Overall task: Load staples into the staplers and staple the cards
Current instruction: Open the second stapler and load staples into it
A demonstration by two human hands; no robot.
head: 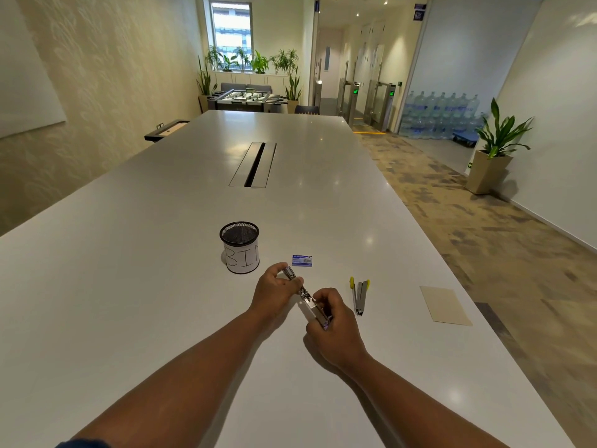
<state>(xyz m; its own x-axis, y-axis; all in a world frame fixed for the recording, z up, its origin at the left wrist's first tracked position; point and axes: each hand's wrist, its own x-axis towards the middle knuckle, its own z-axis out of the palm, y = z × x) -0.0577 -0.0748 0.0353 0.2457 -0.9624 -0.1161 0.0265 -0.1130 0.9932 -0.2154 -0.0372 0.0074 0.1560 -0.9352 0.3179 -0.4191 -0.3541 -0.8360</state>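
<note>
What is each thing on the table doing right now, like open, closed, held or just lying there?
Silver stapler: opened out, held in both hands above the table.
Left hand: grips the stapler's far end.
Right hand: grips the stapler's near end.
Yellow stapler: lying on the table, arms spread, untouched.
Staple box: lying flat, looks closed.
Mesh cup: upright, labelled as a bin; contents cannot be seen.
Tan card: lying flat, untouched.

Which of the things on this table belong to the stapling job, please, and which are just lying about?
For the job:
- silver stapler, held open by left hand and right hand
- yellow stapler
- staple box
- beige card

Lying about:
- mesh cup marked BIN
- cable slot in the table
</note>
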